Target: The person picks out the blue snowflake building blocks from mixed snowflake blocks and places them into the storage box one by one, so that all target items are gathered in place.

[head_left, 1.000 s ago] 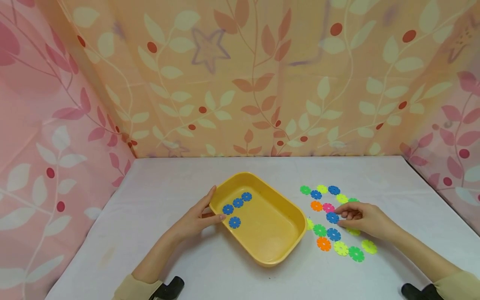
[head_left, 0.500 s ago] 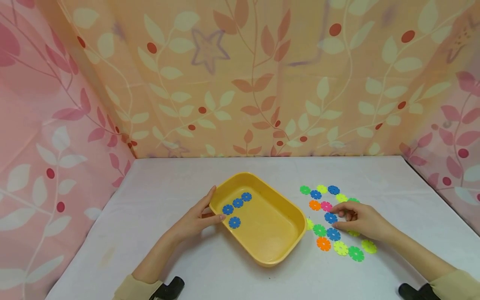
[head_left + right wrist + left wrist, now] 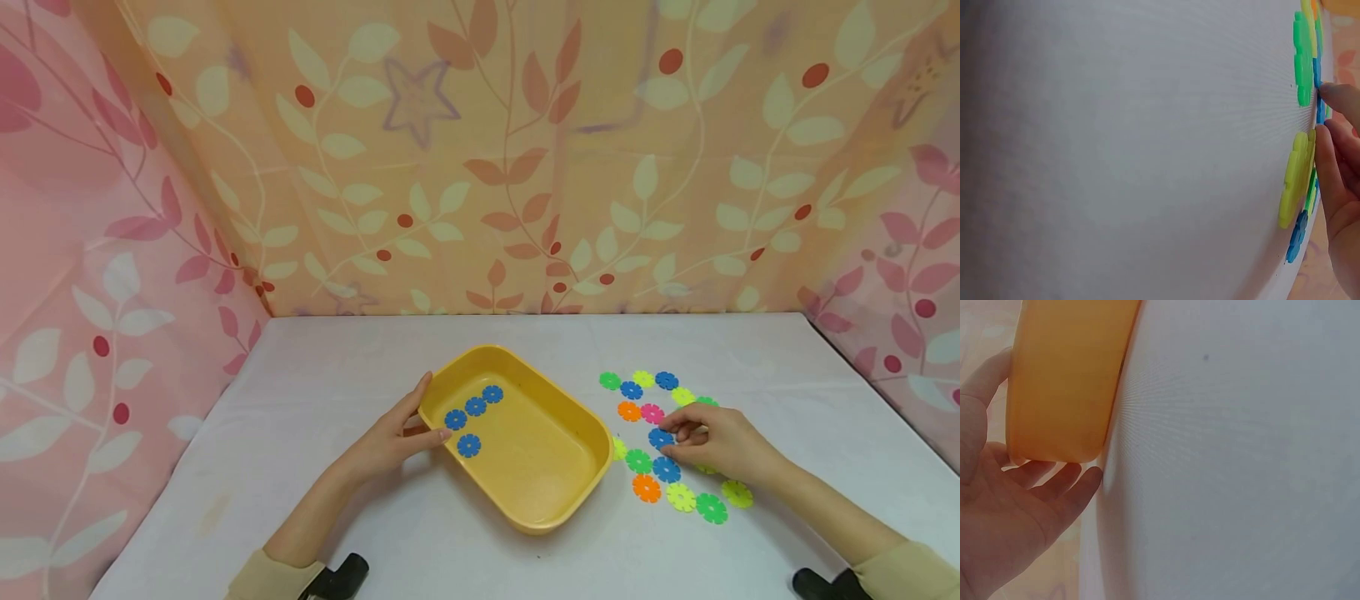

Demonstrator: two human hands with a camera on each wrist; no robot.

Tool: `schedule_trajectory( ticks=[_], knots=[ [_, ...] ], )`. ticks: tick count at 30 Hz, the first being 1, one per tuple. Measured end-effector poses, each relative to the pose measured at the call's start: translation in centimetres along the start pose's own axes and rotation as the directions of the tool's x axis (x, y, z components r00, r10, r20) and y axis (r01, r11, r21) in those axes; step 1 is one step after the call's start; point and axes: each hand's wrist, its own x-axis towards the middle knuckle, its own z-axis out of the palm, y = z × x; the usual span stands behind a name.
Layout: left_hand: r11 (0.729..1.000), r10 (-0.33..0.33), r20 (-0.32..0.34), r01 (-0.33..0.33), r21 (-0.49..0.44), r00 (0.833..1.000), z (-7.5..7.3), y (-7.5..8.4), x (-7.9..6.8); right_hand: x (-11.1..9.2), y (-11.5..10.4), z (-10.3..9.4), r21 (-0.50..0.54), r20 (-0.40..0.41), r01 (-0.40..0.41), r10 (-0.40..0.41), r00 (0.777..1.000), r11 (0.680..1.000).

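My left hand (image 3: 393, 429) holds the yellow plastic tray (image 3: 540, 379) at its left corner, thumb over the rim and fingers along the outer wall. In the left wrist view, fingers curl against the outside of the tray (image 3: 1066, 387). Several blue notched discs (image 3: 469, 446) lie in the left part of the tray. On the right, my right hand (image 3: 723, 446) pinches a blue notched disc (image 3: 660, 438) between thumb and fingertips, low at the table. The right wrist view shows that blue disc (image 3: 1320, 111) edge-on between the fingertips.
Around the right hand lie several more notched discs: orange (image 3: 647, 488), pink (image 3: 652, 413), green (image 3: 712, 508), yellow (image 3: 681, 497) and blue (image 3: 666, 469). A white cloth covers the table (image 3: 337, 350). Patterned curtains (image 3: 480, 167) stand behind and at both sides.
My right hand has shifted slightly left, and the blue disc at its fingertips has moved a little left too. The pink and orange discs have also slid slightly left. The left hand and tray stay still.
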Motion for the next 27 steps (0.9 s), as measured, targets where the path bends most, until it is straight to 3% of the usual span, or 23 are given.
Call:
schedule_trajectory(
  ticks=[8,19,27],
  knots=[
    [1.0,-0.006,-0.007,0.006,0.002,1.0,0.0,-0.1,0.0,0.2,0.1,0.1,-0.05,-0.007,0.042,-0.042,0.999,0.998],
    [1.0,-0.005,-0.012,0.005,-0.009,1.0,0.0,-0.1,-0.1,0.1,-0.1,-0.9,0.032,0.141,0.087,-0.09,0.986,0.996],
    [1.0,0.011,0.006,-0.011,-0.008,1.0,0.0,-0.1,0.0,0.2,0.2,-1.4,0.028,0.167,0.13,-0.133,0.977,0.991]
  ],
)
